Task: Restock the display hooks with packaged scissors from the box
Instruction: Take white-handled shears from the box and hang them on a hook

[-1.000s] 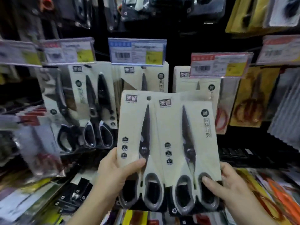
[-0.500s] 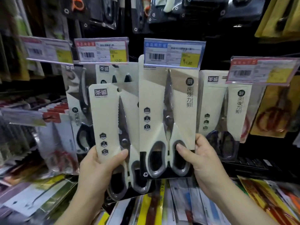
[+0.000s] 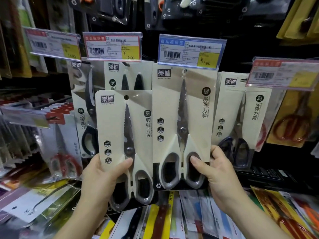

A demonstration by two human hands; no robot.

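Note:
My left hand [image 3: 101, 180] grips a cream card pack of white-handled scissors [image 3: 124, 145] by its lower left, thumb across the front. My right hand [image 3: 215, 171] holds a second identical pack [image 3: 183, 128] by its lower right edge, thumb on the handle. This pack is raised higher, its hang hole [image 3: 185, 71] just under the blue price tag [image 3: 189, 51]. The hook itself is hidden behind the tag. No box is in view.
Other scissors packs hang left [image 3: 86, 107] and right [image 3: 241, 118] on neighbouring hooks, with red price tags [image 3: 112, 46] above. Red-handled scissors [image 3: 63, 152] hang at the far left. Flat packaged goods [image 3: 189, 218] lie on the shelf below my hands.
The right hand has lifted its pack away from the left one, up toward the blue-tagged hook. The left hand keeps its pack lower and to the left. The view has moved closer.

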